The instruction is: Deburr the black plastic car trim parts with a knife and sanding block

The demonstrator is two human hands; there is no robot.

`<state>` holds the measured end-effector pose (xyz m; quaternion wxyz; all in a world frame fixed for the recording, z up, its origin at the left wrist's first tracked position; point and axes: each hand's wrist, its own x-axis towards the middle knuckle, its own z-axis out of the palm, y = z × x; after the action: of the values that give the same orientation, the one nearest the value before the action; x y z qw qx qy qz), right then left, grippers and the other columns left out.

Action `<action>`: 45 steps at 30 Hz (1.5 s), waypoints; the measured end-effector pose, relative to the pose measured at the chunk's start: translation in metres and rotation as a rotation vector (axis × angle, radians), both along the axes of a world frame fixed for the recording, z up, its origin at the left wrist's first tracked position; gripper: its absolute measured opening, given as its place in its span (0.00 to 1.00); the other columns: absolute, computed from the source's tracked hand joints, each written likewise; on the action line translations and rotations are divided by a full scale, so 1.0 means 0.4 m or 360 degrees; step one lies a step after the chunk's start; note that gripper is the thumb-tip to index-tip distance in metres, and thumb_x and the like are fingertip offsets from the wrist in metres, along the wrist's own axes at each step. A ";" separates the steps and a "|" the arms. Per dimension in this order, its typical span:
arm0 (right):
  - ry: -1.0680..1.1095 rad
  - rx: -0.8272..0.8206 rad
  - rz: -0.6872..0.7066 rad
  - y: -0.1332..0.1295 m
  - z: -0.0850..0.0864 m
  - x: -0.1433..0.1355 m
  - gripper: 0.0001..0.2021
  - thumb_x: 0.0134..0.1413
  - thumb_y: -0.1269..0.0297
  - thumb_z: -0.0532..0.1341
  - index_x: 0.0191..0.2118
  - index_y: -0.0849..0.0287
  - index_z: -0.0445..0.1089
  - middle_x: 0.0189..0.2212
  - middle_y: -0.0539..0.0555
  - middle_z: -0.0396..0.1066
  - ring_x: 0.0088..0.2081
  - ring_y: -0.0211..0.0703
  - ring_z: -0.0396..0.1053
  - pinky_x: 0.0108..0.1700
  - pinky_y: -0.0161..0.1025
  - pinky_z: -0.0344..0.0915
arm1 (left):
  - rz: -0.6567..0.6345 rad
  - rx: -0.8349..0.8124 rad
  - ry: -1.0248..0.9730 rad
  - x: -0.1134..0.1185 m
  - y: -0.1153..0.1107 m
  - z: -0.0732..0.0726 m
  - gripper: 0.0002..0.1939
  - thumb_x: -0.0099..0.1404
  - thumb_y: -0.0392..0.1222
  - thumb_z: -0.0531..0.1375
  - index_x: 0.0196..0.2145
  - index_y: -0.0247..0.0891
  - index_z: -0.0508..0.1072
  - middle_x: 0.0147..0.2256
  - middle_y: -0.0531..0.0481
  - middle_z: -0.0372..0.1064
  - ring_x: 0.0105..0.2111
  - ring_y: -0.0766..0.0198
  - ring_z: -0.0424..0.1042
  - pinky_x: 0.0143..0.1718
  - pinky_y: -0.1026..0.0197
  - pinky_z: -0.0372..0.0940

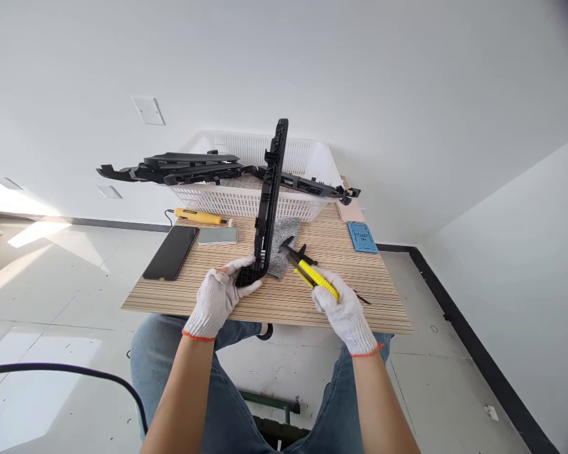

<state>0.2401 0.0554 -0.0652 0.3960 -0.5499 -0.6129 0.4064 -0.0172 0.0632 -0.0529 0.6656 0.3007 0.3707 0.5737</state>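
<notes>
My left hand (218,296), in a white knitted glove, grips the lower end of a long black plastic part (269,202), which stands tilted up over the wooden board (170,299). In my gloved right hand (341,307) is a yellow-handled tool (316,277); its dark head points up and left, apart from the long part. Beneath and between them lies a grey cloth (283,243). A small black piece (307,255) sits just beyond the tool.
A white basket (218,200) holds several black plastic parts (189,169) at the back. Around the board lie a yellow corded tool (199,216), a grey-green block (218,236), a dark phone (171,252) and a blue card-like piece (362,238). A black cable (76,371) crosses the lower left.
</notes>
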 end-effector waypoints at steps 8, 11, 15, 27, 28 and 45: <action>0.0139 -0.0331 0.0059 0.023 0.035 -0.039 0.22 0.49 0.49 0.68 0.44 0.61 0.81 0.29 0.54 0.76 0.27 0.41 0.70 0.28 0.36 0.66 | -0.0102 0.0066 -0.0008 0.000 0.007 0.001 0.22 0.63 0.53 0.61 0.46 0.35 0.82 0.59 0.38 0.72 0.65 0.35 0.60 0.54 0.40 0.72; 0.0212 -0.0353 0.0007 0.028 0.027 -0.041 0.24 0.46 0.48 0.69 0.44 0.62 0.81 0.27 0.53 0.75 0.25 0.40 0.68 0.26 0.36 0.65 | -0.0107 0.0070 0.0033 0.003 0.006 0.005 0.24 0.61 0.55 0.62 0.45 0.34 0.82 0.59 0.37 0.71 0.65 0.33 0.60 0.53 0.38 0.72; 0.0334 -0.0430 0.0145 0.037 0.037 -0.048 0.23 0.42 0.49 0.70 0.39 0.63 0.82 0.23 0.53 0.73 0.23 0.37 0.63 0.24 0.35 0.60 | -0.0023 0.0039 0.0077 0.009 0.005 0.009 0.24 0.60 0.55 0.63 0.45 0.33 0.82 0.58 0.35 0.73 0.63 0.33 0.63 0.53 0.38 0.72; 0.0444 -0.0474 0.0052 0.053 0.043 -0.071 0.20 0.42 0.49 0.70 0.33 0.63 0.80 0.18 0.49 0.66 0.20 0.33 0.55 0.21 0.34 0.53 | 0.0120 -0.0033 0.0088 0.012 0.009 0.017 0.21 0.56 0.50 0.64 0.41 0.32 0.82 0.51 0.34 0.77 0.57 0.38 0.71 0.48 0.45 0.76; 0.0430 -0.0508 0.0097 0.055 0.045 -0.071 0.20 0.40 0.50 0.71 0.32 0.63 0.80 0.18 0.48 0.65 0.19 0.33 0.55 0.20 0.34 0.52 | 0.0126 -0.0047 0.0096 0.013 0.007 0.020 0.20 0.56 0.49 0.64 0.41 0.32 0.82 0.51 0.34 0.77 0.57 0.39 0.72 0.47 0.46 0.76; 0.0644 -0.0461 -0.0075 0.053 0.044 -0.072 0.21 0.38 0.48 0.72 0.32 0.63 0.78 0.18 0.48 0.65 0.19 0.32 0.55 0.19 0.33 0.51 | 0.0251 -0.0088 0.0044 0.024 0.006 0.030 0.14 0.53 0.40 0.62 0.35 0.32 0.82 0.47 0.36 0.79 0.54 0.37 0.73 0.45 0.44 0.78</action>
<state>0.2112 0.0765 -0.0475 0.4370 -0.5225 -0.4435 0.5824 -0.0074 0.0657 -0.0407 0.6212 0.2599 0.4182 0.6096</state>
